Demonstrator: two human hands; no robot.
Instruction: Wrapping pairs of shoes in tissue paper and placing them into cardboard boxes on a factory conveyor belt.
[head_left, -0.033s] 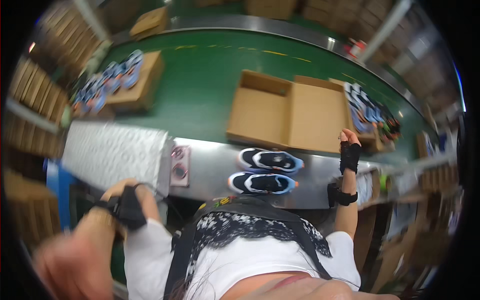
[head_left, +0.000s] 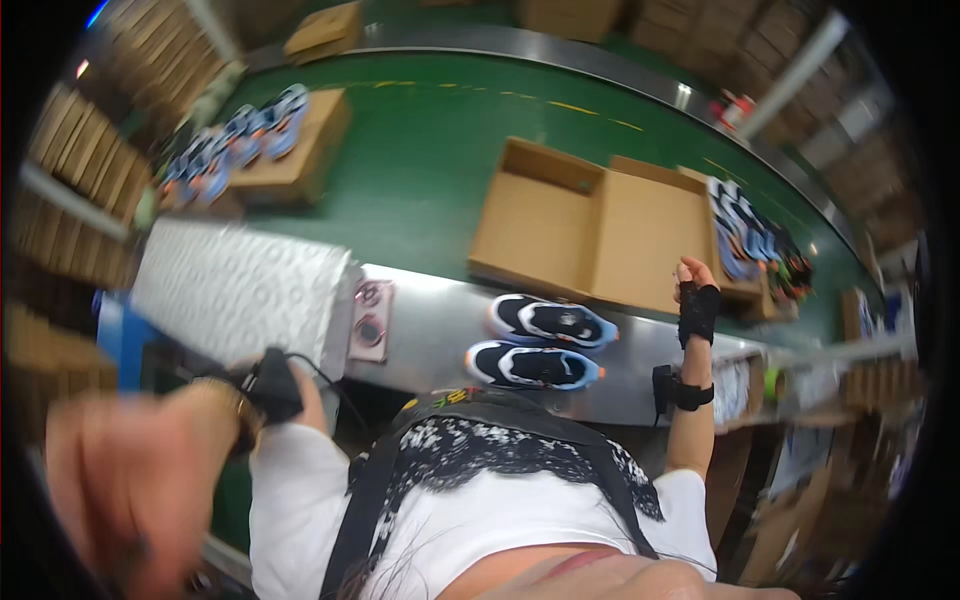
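Note:
My left hand (head_left: pixel 140 480) is raised close to the camera at the lower left, smeared by motion; its fingers cannot be read. A black strap (head_left: pixel 272 388) circles that arm. My right hand (head_left: pixel 698 285), in a black wrist covering, hovers over or touches the near right corner of an open cardboard box's lid (head_left: pixel 650 230). Its fingers are curled; what they hold, if anything, cannot be made out. Two black, white and light blue sneakers (head_left: pixel 535 366) (head_left: pixel 553 322) lie side by side on the metal table (head_left: pixel 430 340) in front of my body.
Padded white sheeting (head_left: pixel 240 290) covers the table's left part, beside a pink phone-like object (head_left: pixel 370 320). More sneakers rest on a carton (head_left: pixel 290 165) at the far left and beyond the box's right side (head_left: pixel 740 230). A green surface (head_left: pixel 410 150) stretches behind the table.
My left hand has risen in the picture, still blurred. The table and its items appear shifted slightly right, while my right hand stays almost in place. The sneakers stay side by side.

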